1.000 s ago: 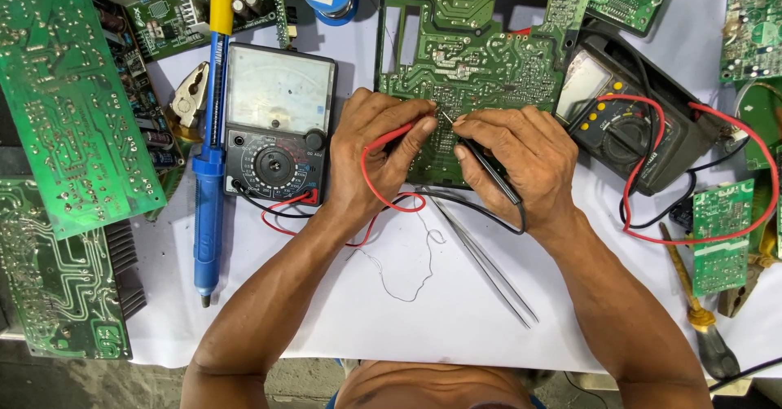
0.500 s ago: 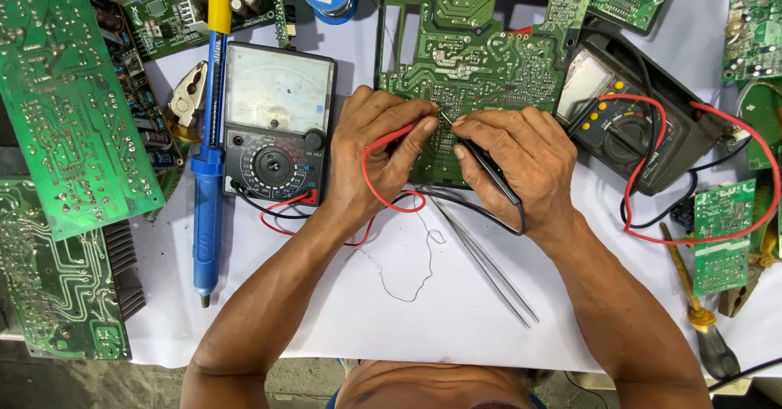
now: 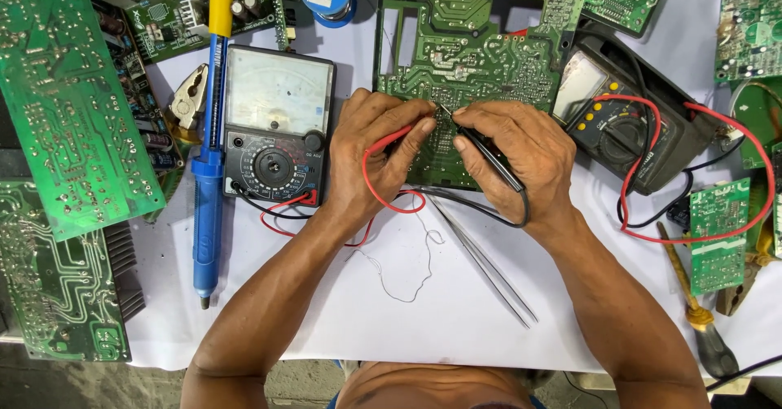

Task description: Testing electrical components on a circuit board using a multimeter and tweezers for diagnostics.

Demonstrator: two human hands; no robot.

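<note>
The desk (image 3: 456, 327) carries a green board (image 3: 472, 59) at twelve o'clock. On its near edge the left hand (image 3: 379, 152) pinches a red probe (image 3: 399, 138); the right hand (image 3: 521, 160) grips a black probe (image 3: 481, 148). A meter (image 3: 277, 136) sits at nine o'clock, tweezers (image 3: 481, 262) at six.

White table (image 3: 456, 327): boards, meters, tweezers (image 3: 481, 262).

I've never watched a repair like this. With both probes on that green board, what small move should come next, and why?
Probably a glance left at the dial meter. The left hand holds the red probe and the right hand the black probe, tips close together on the green board, so a reading seems due.
</note>
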